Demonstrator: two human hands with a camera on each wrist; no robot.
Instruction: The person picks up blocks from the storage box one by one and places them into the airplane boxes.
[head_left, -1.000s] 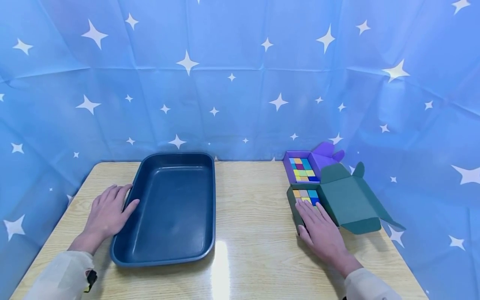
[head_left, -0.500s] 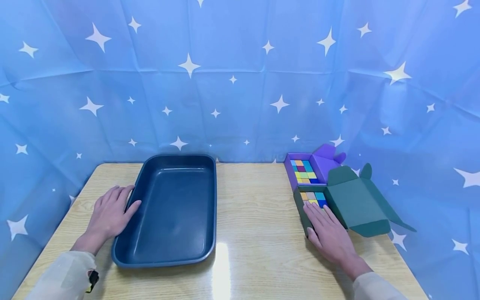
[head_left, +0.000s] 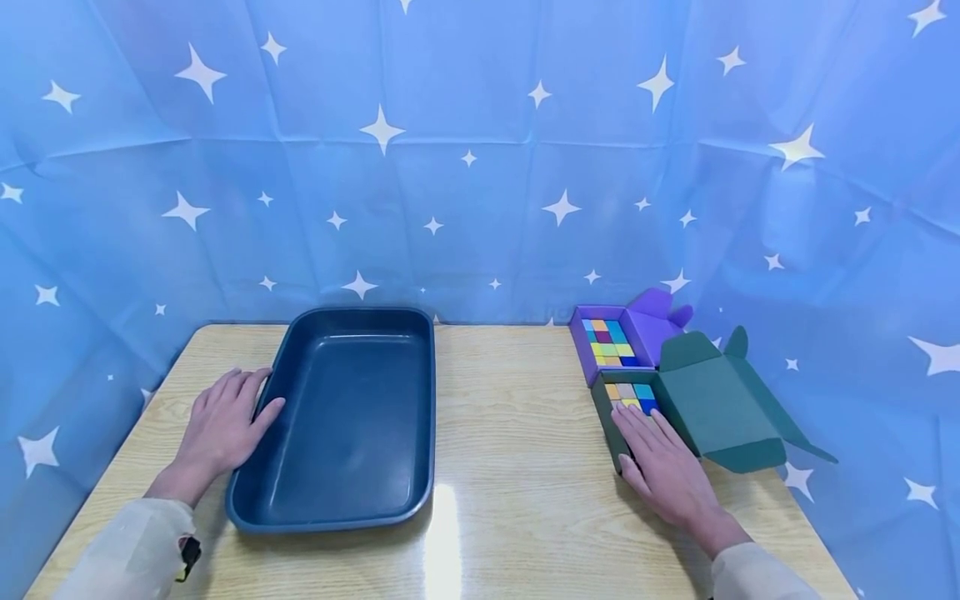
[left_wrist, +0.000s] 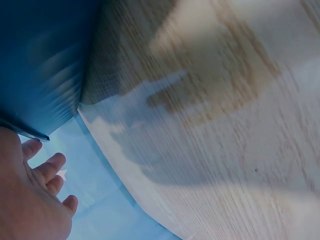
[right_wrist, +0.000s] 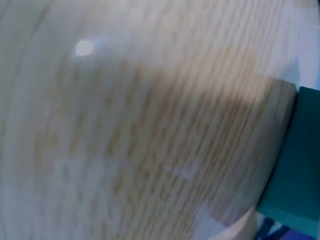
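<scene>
My left hand rests on the left rim of a dark blue rectangular tray, the thumb reaching over the inner side. The left wrist view shows its fingers spread loosely outside the tray wall. On the right, a dark green box has its lid folded open to the right. My right hand lies over its near part, fingers extended across the coloured blocks inside, thumb by the left wall. The hand hides the box's near half. The tray holds nothing.
Right behind the green box stands a purple box, lid open, with several coloured blocks in it. Both boxes stand on a light wooden table. A blue curtain with white stars hangs behind and at the sides.
The green box has shifted to the right along with my right hand, its left edge now farther right relative to the purple box. My left hand has kept its place on the tray.
</scene>
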